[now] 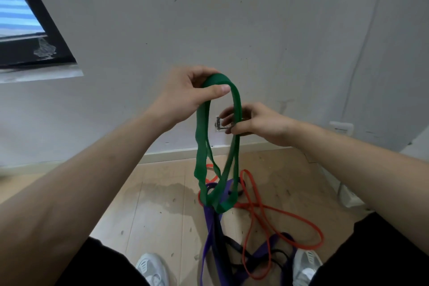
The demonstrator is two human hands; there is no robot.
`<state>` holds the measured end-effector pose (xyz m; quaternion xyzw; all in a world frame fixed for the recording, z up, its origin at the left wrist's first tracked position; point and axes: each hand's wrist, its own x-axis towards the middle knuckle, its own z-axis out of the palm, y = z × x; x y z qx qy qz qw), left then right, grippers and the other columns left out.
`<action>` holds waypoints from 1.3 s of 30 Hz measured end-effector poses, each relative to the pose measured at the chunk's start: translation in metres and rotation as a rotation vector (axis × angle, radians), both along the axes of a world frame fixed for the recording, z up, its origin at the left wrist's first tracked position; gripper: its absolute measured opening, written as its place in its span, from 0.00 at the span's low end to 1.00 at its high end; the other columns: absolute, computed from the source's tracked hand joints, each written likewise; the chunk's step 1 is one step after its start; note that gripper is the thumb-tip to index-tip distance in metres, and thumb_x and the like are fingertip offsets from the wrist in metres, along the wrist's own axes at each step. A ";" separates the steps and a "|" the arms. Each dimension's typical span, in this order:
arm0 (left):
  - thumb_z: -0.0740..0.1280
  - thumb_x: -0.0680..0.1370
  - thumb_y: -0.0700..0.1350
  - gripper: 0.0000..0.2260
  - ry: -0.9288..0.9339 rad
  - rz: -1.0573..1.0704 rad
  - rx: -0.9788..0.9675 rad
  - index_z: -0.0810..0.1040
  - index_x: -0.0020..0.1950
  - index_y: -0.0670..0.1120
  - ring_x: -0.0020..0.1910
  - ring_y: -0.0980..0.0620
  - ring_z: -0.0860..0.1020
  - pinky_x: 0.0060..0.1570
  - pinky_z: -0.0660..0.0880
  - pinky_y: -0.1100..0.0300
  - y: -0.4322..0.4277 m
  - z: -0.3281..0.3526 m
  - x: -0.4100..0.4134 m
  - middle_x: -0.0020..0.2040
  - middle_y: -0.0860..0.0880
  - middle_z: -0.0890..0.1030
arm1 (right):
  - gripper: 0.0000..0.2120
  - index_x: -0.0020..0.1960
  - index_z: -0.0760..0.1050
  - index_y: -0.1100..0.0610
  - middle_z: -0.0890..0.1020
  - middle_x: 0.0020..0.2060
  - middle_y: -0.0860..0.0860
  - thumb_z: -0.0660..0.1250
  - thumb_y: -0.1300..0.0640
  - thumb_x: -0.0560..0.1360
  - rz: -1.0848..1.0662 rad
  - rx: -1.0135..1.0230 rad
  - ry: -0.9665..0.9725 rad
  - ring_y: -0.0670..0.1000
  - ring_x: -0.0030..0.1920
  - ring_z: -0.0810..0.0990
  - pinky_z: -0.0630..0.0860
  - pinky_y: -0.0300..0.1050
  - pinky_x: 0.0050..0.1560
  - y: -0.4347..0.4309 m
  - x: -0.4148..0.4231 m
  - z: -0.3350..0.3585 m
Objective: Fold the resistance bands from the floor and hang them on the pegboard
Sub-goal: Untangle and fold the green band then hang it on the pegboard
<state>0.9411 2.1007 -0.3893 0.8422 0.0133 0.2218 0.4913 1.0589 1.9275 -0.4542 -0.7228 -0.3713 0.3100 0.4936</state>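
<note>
While it hangs doubled in the air in front of the person's chest, the green band (201,151) is held at its top bend by the left hand (185,93), whose thumb (218,90) and curled fingers pinch the gathered rubber together. Lower on the green band's right strand, the right hand (255,123) grips it, the strand running across the bent fingers with the thumb closing from beneath. The band's bottom loops dangle just above the floor (151,204) and overlap a purple band (209,227); whether they touch cannot be told. Right of the green band's lower end an orange band (290,213) sprawls in loose loops, and below it a black band (232,244) lies tangled with the purple one. Two pale shoes (151,267) stand either side of that tangle. Behind the green band rises a grey wall (255,30) with a wall socket (220,125) showing through the loop. Far up and left of the band sits a dark window frame (53,37).
</note>
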 end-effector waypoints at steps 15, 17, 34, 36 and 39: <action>0.77 0.73 0.43 0.11 -0.070 0.045 -0.160 0.84 0.54 0.48 0.51 0.51 0.84 0.56 0.79 0.59 0.018 0.016 -0.015 0.50 0.47 0.86 | 0.14 0.65 0.78 0.50 0.83 0.60 0.51 0.67 0.52 0.80 0.095 -0.006 0.091 0.52 0.58 0.83 0.74 0.52 0.67 0.020 -0.016 -0.005; 0.77 0.73 0.42 0.10 -0.071 0.051 -0.165 0.84 0.53 0.48 0.50 0.52 0.84 0.55 0.79 0.60 0.024 0.021 -0.020 0.49 0.47 0.86 | 0.12 0.63 0.80 0.50 0.84 0.56 0.51 0.67 0.53 0.81 0.064 -0.020 -0.001 0.52 0.58 0.82 0.74 0.55 0.69 0.015 -0.011 0.000; 0.75 0.74 0.40 0.10 -0.159 0.124 -0.400 0.83 0.55 0.43 0.40 0.54 0.82 0.45 0.78 0.61 0.012 0.034 -0.023 0.41 0.51 0.84 | 0.09 0.52 0.83 0.57 0.87 0.47 0.51 0.76 0.64 0.73 0.096 0.137 0.157 0.53 0.52 0.86 0.79 0.53 0.61 0.050 -0.053 -0.019; 0.75 0.74 0.40 0.10 -0.176 0.148 -0.425 0.83 0.54 0.44 0.40 0.53 0.81 0.46 0.78 0.60 0.015 0.035 -0.024 0.40 0.52 0.83 | 0.11 0.55 0.82 0.59 0.87 0.50 0.54 0.75 0.65 0.73 0.074 0.159 0.211 0.56 0.55 0.85 0.79 0.53 0.62 0.052 -0.053 -0.022; 0.76 0.74 0.42 0.11 -0.183 0.163 -0.443 0.83 0.55 0.44 0.41 0.53 0.81 0.47 0.77 0.60 0.018 0.037 -0.025 0.40 0.53 0.83 | 0.10 0.54 0.82 0.58 0.86 0.49 0.54 0.76 0.63 0.73 0.090 0.179 0.228 0.55 0.53 0.85 0.79 0.50 0.59 0.055 -0.058 -0.023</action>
